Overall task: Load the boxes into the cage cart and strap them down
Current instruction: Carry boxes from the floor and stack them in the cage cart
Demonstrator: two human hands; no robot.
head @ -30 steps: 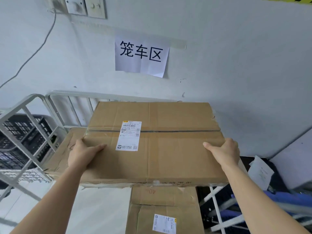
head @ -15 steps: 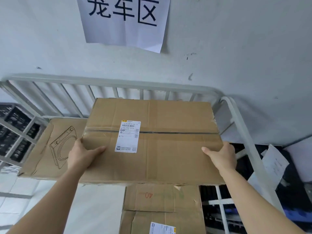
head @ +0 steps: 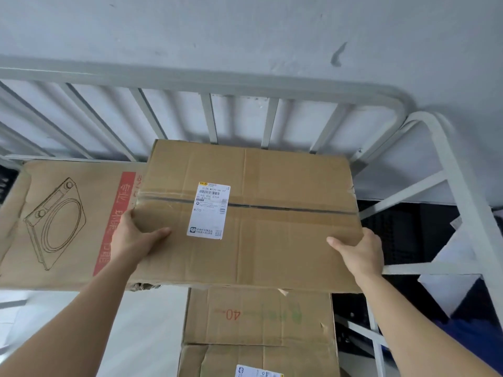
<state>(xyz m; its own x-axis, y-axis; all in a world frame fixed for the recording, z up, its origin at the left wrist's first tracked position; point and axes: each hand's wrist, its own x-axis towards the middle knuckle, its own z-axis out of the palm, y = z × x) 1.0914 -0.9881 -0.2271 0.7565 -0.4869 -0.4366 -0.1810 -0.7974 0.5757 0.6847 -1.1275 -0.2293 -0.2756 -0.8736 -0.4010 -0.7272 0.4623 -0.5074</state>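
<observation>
Loading: my left hand [head: 130,239], right hand [head: 363,253] hold box [head: 272,232], fingers [head: 159,233] curled round edges. Next: lower squarely into cage cart [head: 206,82].

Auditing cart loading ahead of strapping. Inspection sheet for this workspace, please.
Surface: pale floor lower left; cart bed not visible.
Job's things: brown cardboard box with white shipping label held before the grey metal cage cart rail; whether it rests on anything cannot be told; cardboard carton with appliance line drawing at left; stacked cardboard box marked 40 below; straps: nothing seen.
Clutter: white paper sheets at right.
Hands: left hand and right hand grip the box's side edges, thumbs on top.
Cables: nothing seen.
Surroundings: grey wall; black crates beyond the cart's right frame.
</observation>
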